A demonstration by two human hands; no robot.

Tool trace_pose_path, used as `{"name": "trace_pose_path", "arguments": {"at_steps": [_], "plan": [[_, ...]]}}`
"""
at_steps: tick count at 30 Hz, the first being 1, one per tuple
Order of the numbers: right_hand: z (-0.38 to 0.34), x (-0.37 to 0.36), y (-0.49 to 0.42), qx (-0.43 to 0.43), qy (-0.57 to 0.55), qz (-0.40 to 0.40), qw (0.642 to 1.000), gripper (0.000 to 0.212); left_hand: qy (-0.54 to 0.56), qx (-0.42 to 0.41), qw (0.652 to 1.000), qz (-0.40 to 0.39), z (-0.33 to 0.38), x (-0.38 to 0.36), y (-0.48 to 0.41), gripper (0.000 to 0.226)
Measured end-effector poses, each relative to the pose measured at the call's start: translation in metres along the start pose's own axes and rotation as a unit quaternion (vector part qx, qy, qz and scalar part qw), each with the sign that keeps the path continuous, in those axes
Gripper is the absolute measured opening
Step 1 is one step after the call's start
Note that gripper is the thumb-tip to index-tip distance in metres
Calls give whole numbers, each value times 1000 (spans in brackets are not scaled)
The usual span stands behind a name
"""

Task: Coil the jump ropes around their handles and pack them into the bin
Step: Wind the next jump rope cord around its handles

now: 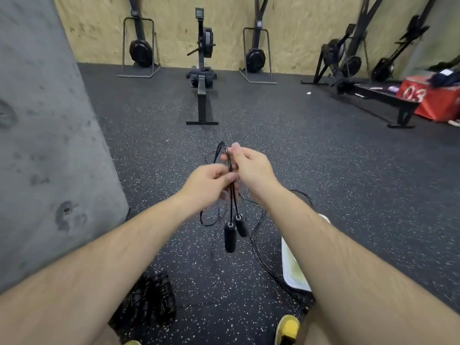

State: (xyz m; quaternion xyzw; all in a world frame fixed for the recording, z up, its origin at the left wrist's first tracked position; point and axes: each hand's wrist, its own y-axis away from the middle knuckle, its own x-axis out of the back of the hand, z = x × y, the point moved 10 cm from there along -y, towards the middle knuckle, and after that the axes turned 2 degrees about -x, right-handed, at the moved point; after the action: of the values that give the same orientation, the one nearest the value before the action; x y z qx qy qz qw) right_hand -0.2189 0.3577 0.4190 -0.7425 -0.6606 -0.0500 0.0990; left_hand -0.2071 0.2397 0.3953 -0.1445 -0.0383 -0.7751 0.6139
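floor (323, 158): black rubber, white-flecked, matt, grainy
wall (229, 26): bare pressed wood, rough
pillar (49, 145): grey concrete, pitted, matt
handles (230, 236): black, matt
rope (258, 245): thin black cord, smooth
bin (291, 267): white plastic, smooth
rower (202, 100): black metal, matt

Forearms bare, stretched forward, converging toward jump rope (230, 234) | left hand (208, 181) knuckles up, fingers curled round the rope's lower stretch | right hand (249, 168) just beside it, pinching the rope higher up, thumb raised

Black jump rope (232, 202) aloft in loose loops, twin black handles (230, 236) below.
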Motion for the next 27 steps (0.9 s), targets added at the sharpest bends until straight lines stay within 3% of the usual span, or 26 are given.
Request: {"name": "trace_pose_path", "arguments": {"at_steps": [4,6,8,10,13,16,21,27], "plan": [[3,-21,-4,1,54,-87,995,33,-70,-46,991,100,15,46,-16,26],[5,-36,0,0,48,-137,989,35,-81,-41,989,117,14,63,-21,25],[6,-50,3,19,95,-174,980,24,-65,-37,990,123,12,73,-25,22],[6,-58,-2,40,142,-161,976,14,-58,-42,989,129,14,78,-25,22],[-1,-62,-13,45,102,-127,986,6,-76,-55,985,144,18,87,-23,24],[-5,-62,-20,24,39,-104,994,6,-147,-41,984,90,5,89,-16,24],[-5,-63,-23,-15,-65,-113,991,6,-137,6,989,-59,-39,60,1,38],[-8,-60,-23,-28,-119,-97,988,5,-72,-39,996,-26,-21,55,10,73]]}}
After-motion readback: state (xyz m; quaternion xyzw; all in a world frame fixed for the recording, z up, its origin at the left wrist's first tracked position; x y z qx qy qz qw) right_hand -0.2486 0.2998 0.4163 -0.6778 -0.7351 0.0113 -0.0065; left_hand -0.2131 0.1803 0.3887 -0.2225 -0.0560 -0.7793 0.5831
